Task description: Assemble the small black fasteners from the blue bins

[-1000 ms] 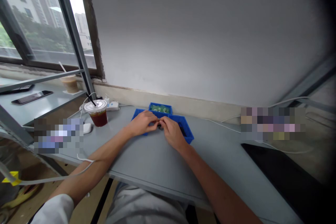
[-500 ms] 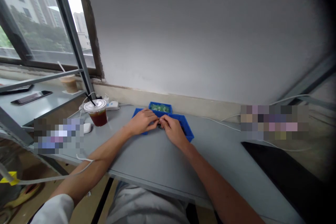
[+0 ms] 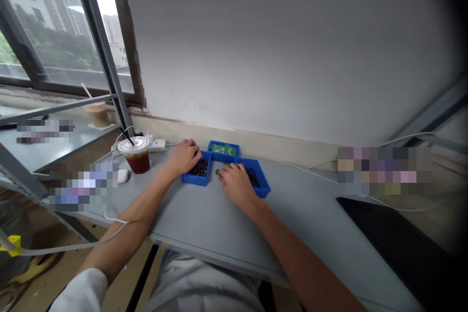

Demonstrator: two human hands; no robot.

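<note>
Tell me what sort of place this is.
Probably a small hand-assembly or parts-sorting bench: blue plastic parts trays hold small dark pieces, a third tray holds something green, and the grey workbench stands against a wall under a window.

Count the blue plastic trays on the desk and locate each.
3. A blue plastic tray of dark pieces at the left hand; a blue tray of green pieces farther back; a blue tray of dark pieces under the right hand.
</note>
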